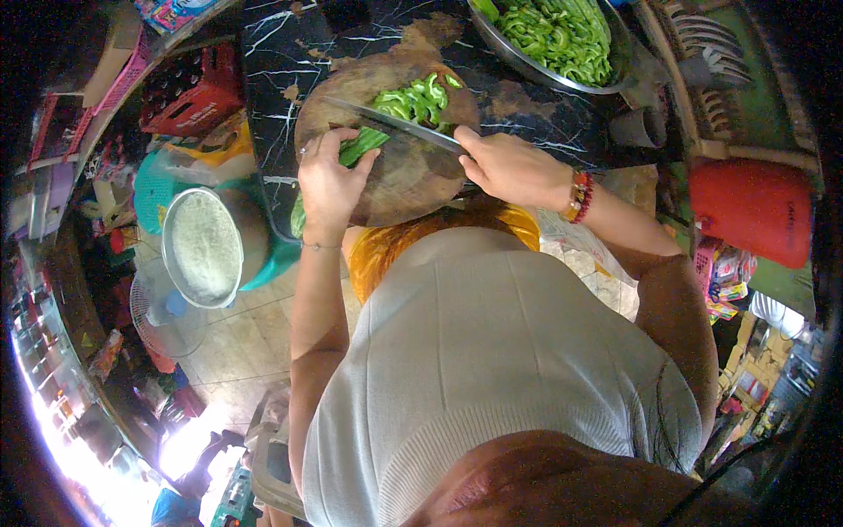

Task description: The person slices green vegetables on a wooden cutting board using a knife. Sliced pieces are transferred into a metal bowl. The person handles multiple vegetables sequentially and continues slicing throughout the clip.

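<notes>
My left hand (332, 174) grips a piece of green vegetable (363, 145), probably bitter gourd, against a round wooden chopping board (408, 191). In my right hand (510, 165) is the handle of a long kitchen knife (395, 123), its blade slanting across the board just beyond the held piece. On the blade's far side lies a small heap of curved green slices (415, 99). A metal basin (560, 80) at the upper right holds many similar slices (560, 39). Another green vegetable (298, 217) shows partly behind my left wrist, at the table's near edge.
The board rests on a black marble-patterned tabletop (276, 132). To the left stand a red bottle crate (191, 92), a pot of whitish contents (204, 247) and a wire-like basket (155, 316). A grey cup (639, 127) and a red container (751, 207) are at the right.
</notes>
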The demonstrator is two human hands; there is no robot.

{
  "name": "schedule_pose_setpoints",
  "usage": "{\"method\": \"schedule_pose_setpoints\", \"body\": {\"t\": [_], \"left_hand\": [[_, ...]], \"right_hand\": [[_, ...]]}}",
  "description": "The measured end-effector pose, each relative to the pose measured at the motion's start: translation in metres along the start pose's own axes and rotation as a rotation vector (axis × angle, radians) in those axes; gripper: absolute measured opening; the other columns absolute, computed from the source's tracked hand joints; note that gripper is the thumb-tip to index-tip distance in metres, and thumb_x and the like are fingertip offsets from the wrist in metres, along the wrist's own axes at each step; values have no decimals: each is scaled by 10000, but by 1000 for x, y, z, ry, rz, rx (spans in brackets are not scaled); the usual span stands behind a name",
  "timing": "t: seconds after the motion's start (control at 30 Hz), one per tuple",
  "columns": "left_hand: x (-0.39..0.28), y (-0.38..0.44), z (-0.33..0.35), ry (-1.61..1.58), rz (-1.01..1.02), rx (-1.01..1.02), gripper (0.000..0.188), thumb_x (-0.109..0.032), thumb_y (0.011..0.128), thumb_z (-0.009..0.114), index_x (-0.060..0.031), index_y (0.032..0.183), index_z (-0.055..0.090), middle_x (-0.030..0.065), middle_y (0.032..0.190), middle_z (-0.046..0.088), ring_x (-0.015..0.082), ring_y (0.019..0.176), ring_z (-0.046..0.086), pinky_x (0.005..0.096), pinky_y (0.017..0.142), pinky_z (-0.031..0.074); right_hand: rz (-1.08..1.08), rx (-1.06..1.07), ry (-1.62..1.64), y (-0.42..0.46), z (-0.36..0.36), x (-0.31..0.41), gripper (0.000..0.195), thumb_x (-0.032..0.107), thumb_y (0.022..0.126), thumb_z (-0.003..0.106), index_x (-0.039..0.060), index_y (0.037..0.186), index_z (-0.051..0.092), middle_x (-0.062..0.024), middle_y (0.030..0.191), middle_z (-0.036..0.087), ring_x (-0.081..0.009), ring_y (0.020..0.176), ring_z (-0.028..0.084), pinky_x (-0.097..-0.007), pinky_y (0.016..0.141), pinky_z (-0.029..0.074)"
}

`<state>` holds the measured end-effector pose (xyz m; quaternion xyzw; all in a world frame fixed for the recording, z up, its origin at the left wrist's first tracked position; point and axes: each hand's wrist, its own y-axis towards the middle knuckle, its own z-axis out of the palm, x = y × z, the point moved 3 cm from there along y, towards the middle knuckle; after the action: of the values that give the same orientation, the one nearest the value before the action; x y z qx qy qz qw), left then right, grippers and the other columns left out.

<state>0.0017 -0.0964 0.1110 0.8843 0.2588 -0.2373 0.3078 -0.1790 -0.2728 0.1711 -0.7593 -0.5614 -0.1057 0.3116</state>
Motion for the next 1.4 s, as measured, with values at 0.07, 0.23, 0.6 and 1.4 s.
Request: {"method": "schedule_pose_setpoints", "body": {"t": [0.07, 0.23, 0.6, 1.4], "left_hand": [[1, -1, 1, -1, -5, 1, 347, -196, 704, 904, -83, 965, 705, 121, 925, 713, 344, 883, 671, 435, 806, 547], [1, 0, 1, 17, -2, 13, 346, -201, 702, 904, -85, 957, 702, 117, 928, 715, 344, 879, 670, 434, 800, 547], [0, 1, -2, -35, -10, -8, 352, -196, 701, 911, -84, 961, 701, 104, 946, 704, 334, 874, 670, 425, 787, 550], [-3, -9, -4, 103, -56, 46, 398, -197, 708, 831, -86, 1051, 662, 156, 1032, 634, 397, 987, 604, 482, 905, 496]], "right_hand": [[-6, 26, -30, -12, -11, 6, 222, 199, 1033, 524, 19, 1119, 426, -262, 723, 635, -484, 736, 650, -588, 655, 491], [-13, 74, -43, -19, -7, 6, 218, 188, 1028, 522, 11, 1122, 436, -271, 743, 642, -486, 750, 654, -591, 665, 492], [-19, 22, 41, 16, 2, -1, 263, 229, 1041, 523, 4, 1156, 451, -276, 752, 644, -497, 756, 651, -599, 676, 482], [-74, 19, 34, 4, 0, -1, 244, 221, 1045, 523, 13, 1141, 437, -268, 720, 636, -497, 701, 641, -581, 626, 489]]}}
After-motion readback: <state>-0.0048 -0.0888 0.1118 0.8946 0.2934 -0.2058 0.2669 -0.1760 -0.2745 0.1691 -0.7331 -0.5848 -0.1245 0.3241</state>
